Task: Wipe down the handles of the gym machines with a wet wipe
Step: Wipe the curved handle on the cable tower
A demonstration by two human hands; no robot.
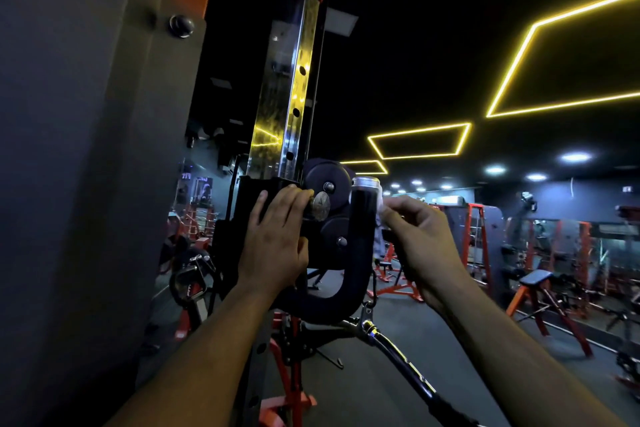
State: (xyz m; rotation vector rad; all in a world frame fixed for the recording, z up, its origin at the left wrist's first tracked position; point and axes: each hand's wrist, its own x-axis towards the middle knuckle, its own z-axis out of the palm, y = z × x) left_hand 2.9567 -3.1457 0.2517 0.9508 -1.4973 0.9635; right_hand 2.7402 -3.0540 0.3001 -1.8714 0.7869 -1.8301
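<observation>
A grey wall panel (69,149) fills the left edge. Beside it rises the chrome upright (287,107) of the cable machine, with a black carriage (252,198) on it. The left hand (277,236) rests on that carriage, grip apart, fingers fairly straight against the pulley housing. Just right stands the black U-shaped handle (360,239). The right hand (419,243) has its grip clamped on the white wet wipe (381,215), pressed to the handle's upper right side.

a dark gym with a black ceiling (450,45), where yellow light strips (419,140) run at two o'clock. a grey wall (69,149) fills nine o'clock. orange benches (540,284) stand on the grey floor (467,350) at four o'clock.
</observation>
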